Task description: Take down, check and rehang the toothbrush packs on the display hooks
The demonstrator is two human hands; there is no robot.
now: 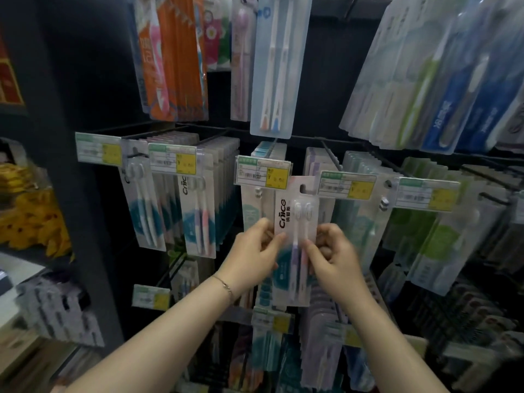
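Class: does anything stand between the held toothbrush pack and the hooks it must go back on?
Yes. Price labels hang in front: the left label and the right label flank the pack. The left hand and right hand grip it directly.

The white Cnice toothbrush pack (pixel 293 219), two brushes inside, is held upright before the hanging packs (pixel 251 214).

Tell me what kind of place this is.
Likely a shop's dental-care aisle: toothbrush packs hang on display hooks behind yellow price tags; left hand and right hand hold one Cnice pack.
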